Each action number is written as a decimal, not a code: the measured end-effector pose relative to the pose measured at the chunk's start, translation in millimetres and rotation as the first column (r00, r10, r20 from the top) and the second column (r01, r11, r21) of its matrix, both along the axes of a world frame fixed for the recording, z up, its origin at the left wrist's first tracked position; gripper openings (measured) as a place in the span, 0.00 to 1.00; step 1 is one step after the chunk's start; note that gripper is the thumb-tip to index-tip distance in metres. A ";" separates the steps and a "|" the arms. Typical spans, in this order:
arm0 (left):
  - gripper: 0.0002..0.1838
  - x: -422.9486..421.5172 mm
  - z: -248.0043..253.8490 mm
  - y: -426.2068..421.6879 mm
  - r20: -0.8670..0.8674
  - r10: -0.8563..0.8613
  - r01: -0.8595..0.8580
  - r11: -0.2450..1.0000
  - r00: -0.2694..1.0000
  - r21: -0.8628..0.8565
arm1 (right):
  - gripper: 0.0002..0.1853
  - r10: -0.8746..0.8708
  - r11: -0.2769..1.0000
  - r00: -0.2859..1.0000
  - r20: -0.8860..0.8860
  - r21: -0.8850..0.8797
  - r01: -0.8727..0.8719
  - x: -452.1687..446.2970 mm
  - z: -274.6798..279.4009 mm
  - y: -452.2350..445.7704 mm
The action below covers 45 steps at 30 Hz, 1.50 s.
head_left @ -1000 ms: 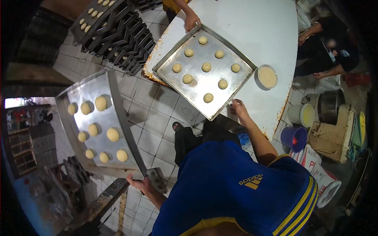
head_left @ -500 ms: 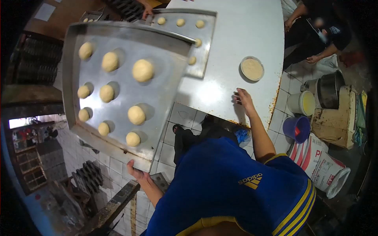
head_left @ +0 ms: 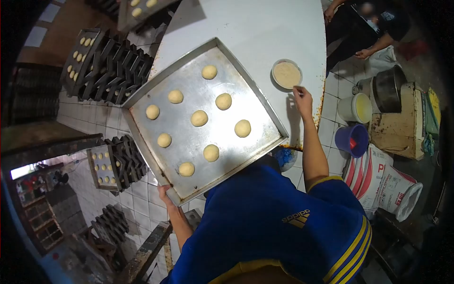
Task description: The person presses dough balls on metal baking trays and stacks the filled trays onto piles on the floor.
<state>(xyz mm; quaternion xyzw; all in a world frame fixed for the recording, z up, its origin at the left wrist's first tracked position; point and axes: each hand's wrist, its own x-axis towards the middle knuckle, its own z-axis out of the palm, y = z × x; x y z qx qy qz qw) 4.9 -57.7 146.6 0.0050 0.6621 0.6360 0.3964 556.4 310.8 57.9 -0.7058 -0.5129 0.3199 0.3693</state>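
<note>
My left hand [head_left: 166,195] grips the near left corner of a square metal baking tray [head_left: 222,52], with its fingers partly hidden under the edge. The tray is raised in front of me, overlapping the table. Several round, pale dough balls [head_left: 199,118] sit spaced apart on it. Over the table's right side, my right hand [head_left: 303,101] has its fingers drawn together at the near rim of a round bowl [head_left: 287,75] of beige, crumbly contents. Whether the fingers touch the bowl or pinch anything is unclear.
The white table [head_left: 246,23] has rusty edges. Stacked trays of dough [head_left: 87,61] stand at the left, with another stack [head_left: 104,165] nearer me. At the right are a person [head_left: 369,28], a white bucket [head_left: 355,109], a purple bucket [head_left: 351,140] and printed sacks [head_left: 378,182].
My held tray has turned and moved right, closer to my body. My right hand has moved up to the bowl, its fingers drawing together. The other tray has shifted away to the upper left.
</note>
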 end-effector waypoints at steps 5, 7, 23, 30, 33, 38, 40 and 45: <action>0.32 22.4 -32.2 23.9 0.037 -0.160 0.160 0.987 0.986 -0.001 | 0.20 0.087 0.990 0.939 0.332 0.075 -0.119 -2.3 -7.1 69.6; 0.35 43.3 -39.5 42.6 0.102 -0.213 0.203 0.974 0.972 0.100 | 0.14 0.141 0.972 0.789 0.598 0.067 -0.224 -4.1 -5.2 91.2; 0.34 111.3 -153.2 123.4 0.247 -0.475 0.512 0.852 0.845 -0.114 | 0.11 0.448 0.892 0.452 0.771 -0.346 -0.292 -25.7 -20.4 142.8; 0.35 108.8 -143.2 145.3 0.304 -0.745 0.795 0.601 0.593 -0.076 | 0.16 0.409 0.909 0.876 0.255 -0.194 -0.368 -41.6 -24.6 129.2; 0.38 107.8 -125.7 145.5 0.328 -0.730 0.780 0.625 0.599 -0.035 | 0.14 0.568 0.815 0.822 -0.044 -0.108 -0.570 -99.2 -19.7 86.7; 0.39 91.9 -120.5 135.0 0.291 -0.687 0.731 0.678 0.666 -0.073 | 0.13 0.682 0.717 0.729 -0.054 -0.143 -0.682 -188.8 -17.6 36.1; 0.39 79.7 -127.7 124.9 0.341 -0.635 0.697 0.712 0.693 -0.089 | 0.12 0.705 0.706 0.709 0.025 -0.121 -0.698 -208.4 -21.1 28.3; 0.32 69.0 -117.0 108.6 0.292 -0.593 0.638 0.765 0.750 -0.085 | 0.09 0.697 0.620 0.555 0.454 0.009 -0.785 -226.1 -35.9 17.7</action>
